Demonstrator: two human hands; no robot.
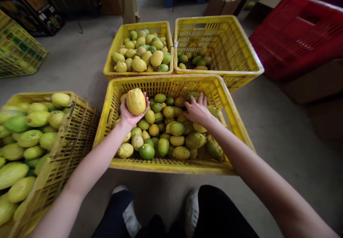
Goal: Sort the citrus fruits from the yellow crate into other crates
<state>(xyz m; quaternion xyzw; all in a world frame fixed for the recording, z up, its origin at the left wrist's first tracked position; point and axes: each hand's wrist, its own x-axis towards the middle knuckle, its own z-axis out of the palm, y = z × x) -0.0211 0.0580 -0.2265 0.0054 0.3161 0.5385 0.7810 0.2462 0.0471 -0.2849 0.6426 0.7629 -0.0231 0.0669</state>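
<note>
My left hand (130, 115) is raised over the near yellow crate (171, 166), palm up. Cupped in it is a big, bumpy yellow lemon (136, 101). Below lie many lemons, yellow to green, such as a dark green one (147, 151). On the crate's right side my right hand (197, 109) reaches down among the fruit with its fingers spread. Its fingertips are at a green lemon (192, 95) near the far wall; whether they press on it I cannot tell.
Behind stand two yellow crates, one heaped with lemons (139, 65), the other holding a few (197, 60). A full lemon crate (83, 123) is at the left. A red crate (294, 34) rises at the right. Someone's trouser leg (129, 2) shows at the back.
</note>
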